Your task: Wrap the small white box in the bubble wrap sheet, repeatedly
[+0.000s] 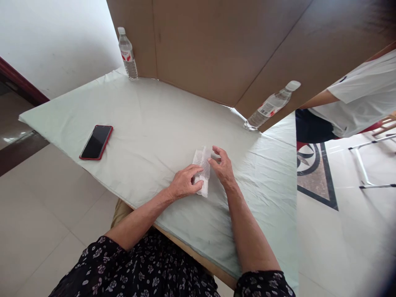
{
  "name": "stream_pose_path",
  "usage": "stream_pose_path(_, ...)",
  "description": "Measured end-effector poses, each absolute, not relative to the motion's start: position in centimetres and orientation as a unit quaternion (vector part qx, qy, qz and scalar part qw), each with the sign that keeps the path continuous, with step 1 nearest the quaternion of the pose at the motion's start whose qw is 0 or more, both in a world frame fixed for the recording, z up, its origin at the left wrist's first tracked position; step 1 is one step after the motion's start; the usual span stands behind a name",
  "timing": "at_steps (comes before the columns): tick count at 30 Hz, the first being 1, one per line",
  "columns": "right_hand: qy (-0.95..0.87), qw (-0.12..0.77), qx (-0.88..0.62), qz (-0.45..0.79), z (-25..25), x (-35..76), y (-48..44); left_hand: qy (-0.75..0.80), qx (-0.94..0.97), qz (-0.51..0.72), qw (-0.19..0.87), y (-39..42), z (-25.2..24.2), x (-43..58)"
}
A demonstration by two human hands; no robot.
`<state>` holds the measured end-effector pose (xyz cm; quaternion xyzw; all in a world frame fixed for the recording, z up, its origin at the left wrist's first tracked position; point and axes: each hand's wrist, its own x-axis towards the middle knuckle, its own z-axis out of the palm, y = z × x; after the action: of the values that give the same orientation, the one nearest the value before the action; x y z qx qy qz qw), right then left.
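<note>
A small, flat, whitish piece of bubble wrap [203,159] lies on the cloth-covered table in front of me. It looks folded, and I cannot make out whether something is inside it. My left hand [185,182] holds it down from the left, with thumb and fingers resting on its lower half. At its upper right edge is my right hand [223,166], fingers curved and apart. The right thumb tip is close to the wrap's edge; whether it touches I cannot tell.
A phone in a red case [96,142] lies on the left of the pale tablecloth [148,119]. Two water bottles, one at the left [127,55] and one at the right [272,106], stand against a brown cardboard screen [198,49]. Beyond the screen's right side is a person in a white shirt [368,93].
</note>
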<state>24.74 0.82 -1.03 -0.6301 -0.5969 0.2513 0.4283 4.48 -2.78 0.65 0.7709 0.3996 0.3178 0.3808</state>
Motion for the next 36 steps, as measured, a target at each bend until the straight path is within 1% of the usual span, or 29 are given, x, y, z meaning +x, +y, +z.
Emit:
stream_pose_path(6, -0.625, 0.383, -0.626, 0.267, -1.2, 25.0, 1.9, 0.408, 0.766, 0.295, 0.400, -2.7, 0.8, 4.5)
stream_pose_path(11, -0.595, 0.417, -0.607, 0.322, -0.1, 25.1, 1.7, 0.412, 0.750, 0.266, 0.443, -2.4, 1.3, 4.2)
stream_pose_path(15, -0.586, 0.422, -0.592, 0.358, 0.4, 25.2, 1.5, 0.415, 0.751, 0.252, 0.447, -2.2, 1.6, 4.1)
stream_pose_path(18, -0.617, 0.393, -0.603, 0.319, 0.5, 25.1, 2.0, 0.414, 0.753, 0.255, 0.444, -2.2, 1.5, 4.2)
stream_pose_path(21, -0.662, 0.332, -0.628, 0.239, 0.2, 24.5, 2.8, 0.412, 0.755, 0.261, 0.438, -2.4, 1.4, 4.2)
stream_pose_path(24, -0.679, 0.276, -0.663, 0.152, -0.2, 23.9, 3.0, 0.424, 0.763, 0.267, 0.408, -2.8, 1.4, 4.3)
stream_pose_path(27, -0.667, 0.273, -0.687, 0.092, -0.7, 23.8, 2.3, 0.434, 0.777, 0.267, 0.370, -3.1, 1.5, 4.3)
stream_pose_path(29, -0.644, 0.292, -0.703, 0.082, -1.0, 24.1, 1.7, 0.432, 0.787, 0.259, 0.355, -3.2, 1.5, 4.3)
stream_pose_path(31, -0.616, 0.295, -0.724, 0.097, -1.1, 24.4, 1.3, 0.428, 0.796, 0.252, 0.347, -3.1, 1.4, 4.3)
stream_pose_path(36, -0.566, 0.247, -0.772, 0.151, -0.3, 24.3, 2.1, 0.428, 0.795, 0.254, 0.347, -3.1, 1.1, 4.4)
